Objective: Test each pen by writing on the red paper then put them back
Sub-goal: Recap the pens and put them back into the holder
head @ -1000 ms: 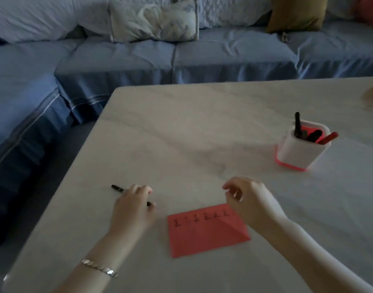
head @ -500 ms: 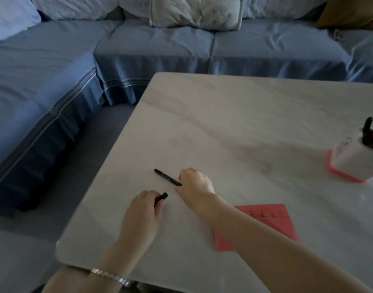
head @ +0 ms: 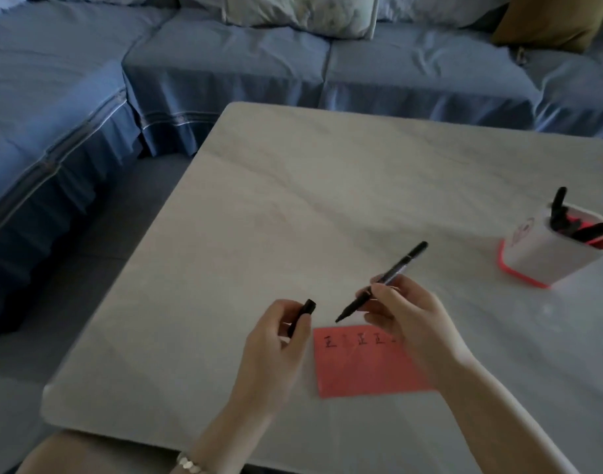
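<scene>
Right hand (head: 407,323) grips pen (head: 383,280), axis diagonal, tip down-left over red paper (head: 368,367); left hand (head: 276,350) pinches cap (head: 301,317).

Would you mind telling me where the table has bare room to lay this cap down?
Bare: the table beyond both hands, up to the sofa-side edge, and left of the pen holder. Crowded: around the red paper.

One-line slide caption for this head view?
Right hand aims uncapped pen at marked red paper; left hand holds cap.
</scene>
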Action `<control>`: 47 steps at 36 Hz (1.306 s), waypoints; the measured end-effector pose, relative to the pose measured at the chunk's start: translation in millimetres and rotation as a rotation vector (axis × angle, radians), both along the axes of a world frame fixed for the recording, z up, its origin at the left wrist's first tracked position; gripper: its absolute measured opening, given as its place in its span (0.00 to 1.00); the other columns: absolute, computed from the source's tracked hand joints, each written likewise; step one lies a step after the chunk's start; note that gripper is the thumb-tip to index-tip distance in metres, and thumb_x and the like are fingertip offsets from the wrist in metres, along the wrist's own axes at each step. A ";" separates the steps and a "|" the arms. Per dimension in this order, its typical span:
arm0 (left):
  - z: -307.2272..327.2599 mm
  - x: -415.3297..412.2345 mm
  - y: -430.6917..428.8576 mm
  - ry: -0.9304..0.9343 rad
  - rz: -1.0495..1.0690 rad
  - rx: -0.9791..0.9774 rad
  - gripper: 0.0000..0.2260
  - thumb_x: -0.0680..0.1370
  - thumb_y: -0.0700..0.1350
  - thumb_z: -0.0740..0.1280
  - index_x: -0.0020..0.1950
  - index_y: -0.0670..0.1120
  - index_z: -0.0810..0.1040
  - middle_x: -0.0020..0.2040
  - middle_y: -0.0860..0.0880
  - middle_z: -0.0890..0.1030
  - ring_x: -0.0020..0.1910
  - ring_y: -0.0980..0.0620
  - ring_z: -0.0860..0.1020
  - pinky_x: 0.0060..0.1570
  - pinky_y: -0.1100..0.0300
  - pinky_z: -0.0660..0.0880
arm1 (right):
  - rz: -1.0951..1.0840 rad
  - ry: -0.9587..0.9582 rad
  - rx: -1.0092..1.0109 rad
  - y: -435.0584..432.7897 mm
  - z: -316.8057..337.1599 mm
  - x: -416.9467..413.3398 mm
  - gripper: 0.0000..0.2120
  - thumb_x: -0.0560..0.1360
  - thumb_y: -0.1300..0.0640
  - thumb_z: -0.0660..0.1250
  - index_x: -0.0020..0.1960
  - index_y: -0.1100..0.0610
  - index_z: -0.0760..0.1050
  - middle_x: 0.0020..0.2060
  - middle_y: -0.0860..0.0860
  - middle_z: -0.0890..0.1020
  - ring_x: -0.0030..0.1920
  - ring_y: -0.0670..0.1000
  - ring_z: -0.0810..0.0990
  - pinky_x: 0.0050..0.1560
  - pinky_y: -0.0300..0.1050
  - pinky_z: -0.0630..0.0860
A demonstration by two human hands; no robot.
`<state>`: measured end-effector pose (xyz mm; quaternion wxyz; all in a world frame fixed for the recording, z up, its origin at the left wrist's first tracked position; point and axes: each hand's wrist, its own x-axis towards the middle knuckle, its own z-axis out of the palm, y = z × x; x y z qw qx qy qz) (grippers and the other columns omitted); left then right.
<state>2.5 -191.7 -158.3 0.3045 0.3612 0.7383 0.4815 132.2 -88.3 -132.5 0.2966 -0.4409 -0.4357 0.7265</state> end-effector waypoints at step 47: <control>21.8 72.7 14.4 0.064 -0.485 0.037 0.08 0.78 0.51 0.60 0.52 0.54 0.77 0.45 0.57 0.82 0.43 0.60 0.79 0.42 0.63 0.74 | -0.167 0.146 0.057 -37.4 -7.4 73.4 0.31 0.48 0.35 0.77 0.42 0.56 0.83 0.38 0.54 0.85 0.40 0.51 0.84 0.41 0.39 0.80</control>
